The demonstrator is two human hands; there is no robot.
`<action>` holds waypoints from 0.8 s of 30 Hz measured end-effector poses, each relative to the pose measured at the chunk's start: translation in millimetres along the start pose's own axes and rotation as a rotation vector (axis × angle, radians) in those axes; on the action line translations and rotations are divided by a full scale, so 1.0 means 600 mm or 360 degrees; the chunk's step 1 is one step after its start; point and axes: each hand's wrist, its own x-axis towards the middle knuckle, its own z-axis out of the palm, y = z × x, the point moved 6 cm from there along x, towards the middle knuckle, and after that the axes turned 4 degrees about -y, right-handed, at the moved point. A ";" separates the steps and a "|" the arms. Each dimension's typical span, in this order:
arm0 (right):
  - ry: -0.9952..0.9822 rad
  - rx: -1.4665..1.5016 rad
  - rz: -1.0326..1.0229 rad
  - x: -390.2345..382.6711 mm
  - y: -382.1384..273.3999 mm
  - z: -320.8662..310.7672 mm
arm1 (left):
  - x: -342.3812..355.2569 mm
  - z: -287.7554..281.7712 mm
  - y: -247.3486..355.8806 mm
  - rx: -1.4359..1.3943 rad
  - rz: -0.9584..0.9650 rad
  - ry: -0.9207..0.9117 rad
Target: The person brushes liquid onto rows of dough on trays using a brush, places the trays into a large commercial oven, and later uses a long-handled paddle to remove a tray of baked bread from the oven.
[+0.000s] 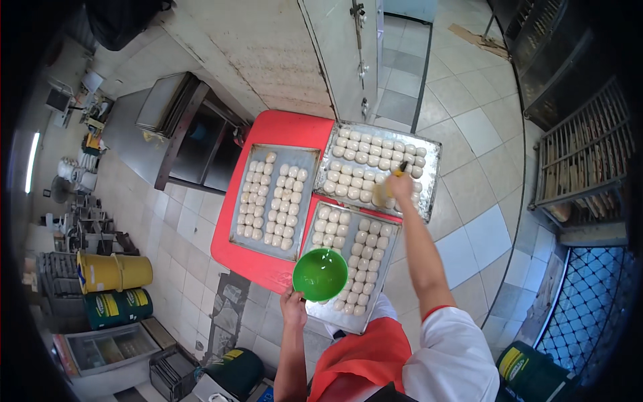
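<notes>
My left hand grips the rim of a green bowl with some liquid in it, held over the near tray. My right hand is closed round a pastry brush, its blurred pale bristles over dough balls on the far right tray. Rows of round dough balls fill that tray in two bands. More dough balls sit in two bands on the left tray. The bowl hides part of the near tray's dough.
A red table is under the trays; the right-hand trays reach past its edge. Behind it stands a pale cabinet. At right is a rack of baked loaves. Yellow buckets and green buckets stand around on the tiled floor.
</notes>
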 end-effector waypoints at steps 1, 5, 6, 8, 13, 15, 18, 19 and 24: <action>-0.0113 -0.0122 0.0004 -0.015 -0.030 -0.056 | -0.014 -0.007 -0.008 -0.0040 0.0002 0.0086; 0.0215 -0.0692 -0.0562 -0.035 -0.061 -0.134 | -0.042 -0.001 -0.015 -0.0014 0.0044 0.0089; 0.0199 -0.0783 -0.0547 -0.050 -0.046 -0.101 | -0.049 -0.005 -0.013 -0.0013 0.0081 0.0071; -0.0098 -0.1136 -0.1405 -0.153 -0.031 0.007 | -0.080 -0.009 -0.017 -0.0023 0.0131 0.0078; -0.0951 0.0237 -0.1307 -0.521 -0.128 -0.032 | -0.220 -0.086 -0.028 -0.0197 0.0319 0.0517; -0.1209 0.0811 -0.1446 -0.644 -0.148 -0.091 | -0.278 -0.122 -0.048 -0.0262 0.0369 0.0560; -0.1556 0.0926 -0.1854 -0.821 -0.161 -0.183 | -0.376 -0.193 -0.099 -0.0391 0.0448 0.0659; -0.1649 0.0777 -0.2184 -0.882 -0.150 -0.207 | -0.414 -0.211 -0.120 -0.0441 0.0467 0.0719; -0.2533 0.0331 -0.2531 -1.132 0.049 -0.215 | -0.652 -0.302 -0.244 -0.0557 0.0441 0.1140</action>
